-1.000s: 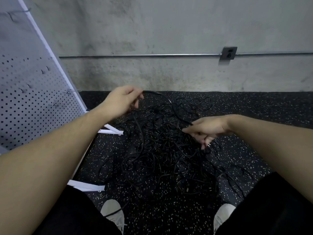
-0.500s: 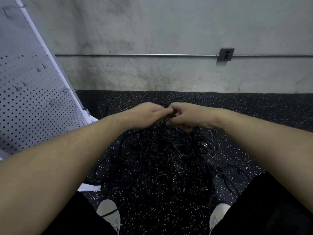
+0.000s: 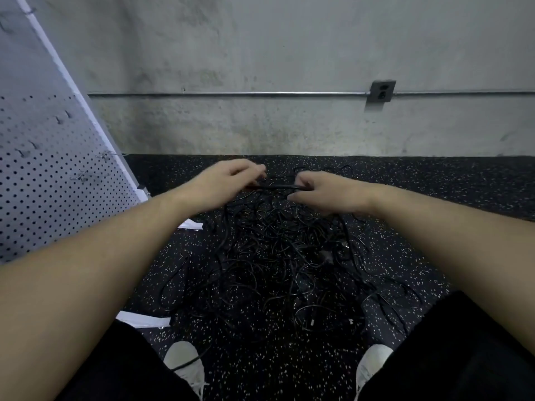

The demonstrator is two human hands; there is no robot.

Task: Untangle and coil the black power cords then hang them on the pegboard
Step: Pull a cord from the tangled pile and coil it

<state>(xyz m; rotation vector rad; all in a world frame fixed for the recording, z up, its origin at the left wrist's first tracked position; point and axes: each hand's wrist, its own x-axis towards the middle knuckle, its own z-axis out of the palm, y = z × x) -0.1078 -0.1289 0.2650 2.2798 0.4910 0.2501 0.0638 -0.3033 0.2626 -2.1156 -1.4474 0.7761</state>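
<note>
A big tangle of black power cords [image 3: 278, 256] lies on the speckled black floor between my feet. Both hands are over its far edge. My left hand [image 3: 228, 180] and my right hand [image 3: 321, 192] each pinch the same short stretch of black cord [image 3: 275, 186], pulled straight between them a little above the pile. The rest of that cord disappears into the tangle. A grey pegboard [image 3: 49, 175] with several metal hooks leans at the left, clear of both hands.
A concrete wall with a metal conduit [image 3: 231, 94] and an outlet box [image 3: 382, 91] closes the far side. White pegboard feet [image 3: 143, 320] lie on the floor at left. My white shoes [image 3: 185, 363] touch the near edge of the cord pile.
A second ago my hands were apart, left raised and right low. They met over the pile, and now they have drawn slightly apart with a cord stretched between them.
</note>
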